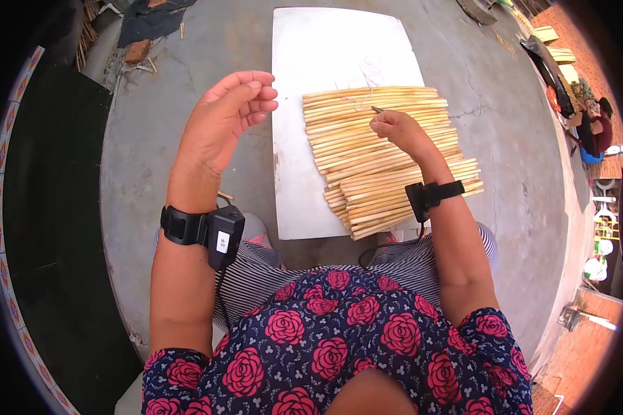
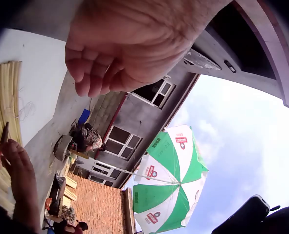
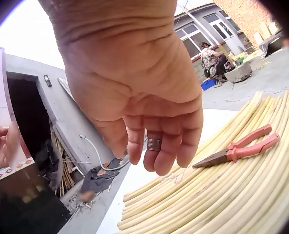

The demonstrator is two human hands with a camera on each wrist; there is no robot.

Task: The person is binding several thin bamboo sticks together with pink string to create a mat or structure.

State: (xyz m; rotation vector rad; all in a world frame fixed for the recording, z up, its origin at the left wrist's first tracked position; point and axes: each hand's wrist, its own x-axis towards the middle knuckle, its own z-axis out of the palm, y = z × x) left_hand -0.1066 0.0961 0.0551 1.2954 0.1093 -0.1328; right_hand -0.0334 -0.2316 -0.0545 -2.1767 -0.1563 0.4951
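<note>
My left hand [image 1: 234, 104] is raised beside the left edge of a white board [image 1: 325, 48], fingers loosely bent, nothing visible between them. Over a row of peeled pale sticks [image 1: 346, 149] hangs my right hand [image 1: 401, 130], its fingers relaxed and a ring on one of them. Pliers [image 3: 235, 152] with red handles lie across the sticks in the right wrist view, apart from the fingers. From the head, the right hand hides most of them; only the dark tip shows. Thin pinkish loops of wire or string [image 1: 371, 69] lie on the board at the sticks' far side.
A second, shorter layer of sticks [image 1: 408, 197] overlaps the near side of the row. The board rests on a grey concrete floor [image 1: 526, 173]. A dark panel [image 1: 48, 228] stands at left. Another person [image 3: 213, 61] sits in the background near a green and white umbrella [image 2: 169, 180].
</note>
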